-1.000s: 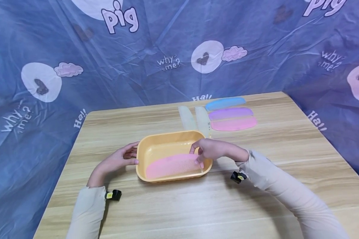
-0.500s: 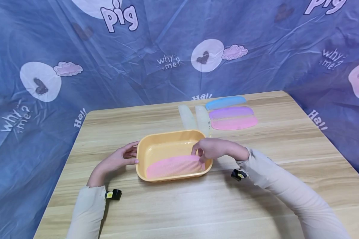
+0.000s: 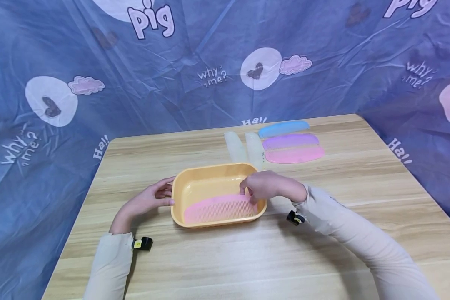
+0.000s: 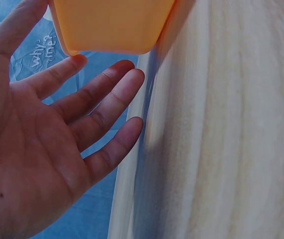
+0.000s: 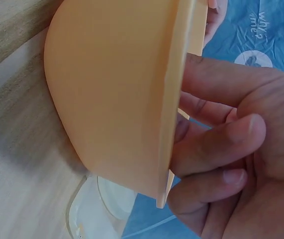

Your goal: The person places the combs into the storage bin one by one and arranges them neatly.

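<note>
A pale orange plastic basin stands on the table, a pink comb leaning inside along its near wall, teeth downward. At the basin's left end my left hand touches the rim with thumb and index fingertip; the left wrist view shows its fingers spread and fairly straight. My right hand reaches over the right rim and pinches the comb's right end, thumb in front. In the right wrist view the basin wall hides those fingertips, while the other fingers curl just outside the rim.
Behind the basin lie two whitish translucent combs, the right one partly hidden by it. A blue comb, a purple comb and another pink comb lie to their right. A blue printed cloth hangs behind the wooden table.
The pink comb in the basin has shifted slightly right and settled against the near wall. My right hand has risen a little at the wrist; my left hand stays at the rim.
</note>
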Motion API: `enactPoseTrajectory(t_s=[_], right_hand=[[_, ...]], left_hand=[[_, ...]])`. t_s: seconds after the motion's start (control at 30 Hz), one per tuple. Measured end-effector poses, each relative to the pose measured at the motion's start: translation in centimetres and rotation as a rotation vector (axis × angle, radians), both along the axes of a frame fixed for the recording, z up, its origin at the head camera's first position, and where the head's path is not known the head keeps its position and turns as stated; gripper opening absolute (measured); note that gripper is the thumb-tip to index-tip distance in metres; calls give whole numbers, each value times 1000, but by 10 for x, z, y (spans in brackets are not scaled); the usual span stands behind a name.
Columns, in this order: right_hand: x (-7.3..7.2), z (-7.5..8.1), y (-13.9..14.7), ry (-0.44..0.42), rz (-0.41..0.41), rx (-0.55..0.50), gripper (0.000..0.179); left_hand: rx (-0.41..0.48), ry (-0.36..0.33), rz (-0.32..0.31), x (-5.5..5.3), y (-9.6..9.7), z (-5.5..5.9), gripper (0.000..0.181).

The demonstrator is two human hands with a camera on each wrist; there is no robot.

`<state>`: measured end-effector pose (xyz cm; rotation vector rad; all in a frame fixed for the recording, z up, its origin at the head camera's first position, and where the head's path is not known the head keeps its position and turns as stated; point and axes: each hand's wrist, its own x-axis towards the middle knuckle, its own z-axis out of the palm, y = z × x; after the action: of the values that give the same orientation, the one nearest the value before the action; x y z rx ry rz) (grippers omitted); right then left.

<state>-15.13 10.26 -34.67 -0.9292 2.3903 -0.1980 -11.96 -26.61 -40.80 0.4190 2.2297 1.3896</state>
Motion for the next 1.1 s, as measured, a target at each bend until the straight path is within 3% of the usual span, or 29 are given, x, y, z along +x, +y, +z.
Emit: enactPoseTrajectory(t_s=[0.37,0.73,1.1], right_hand=[[0,1,1,54,-3,13,27],[-5,3,15,84,-37,-114,29],[-10,5,33,17,-39,-270,30]], left_hand=[[-2,0,3,-1,0,-1,77],[1,2,3,-2,0,-1,77],[4,7,4,-1,0,0,77]])
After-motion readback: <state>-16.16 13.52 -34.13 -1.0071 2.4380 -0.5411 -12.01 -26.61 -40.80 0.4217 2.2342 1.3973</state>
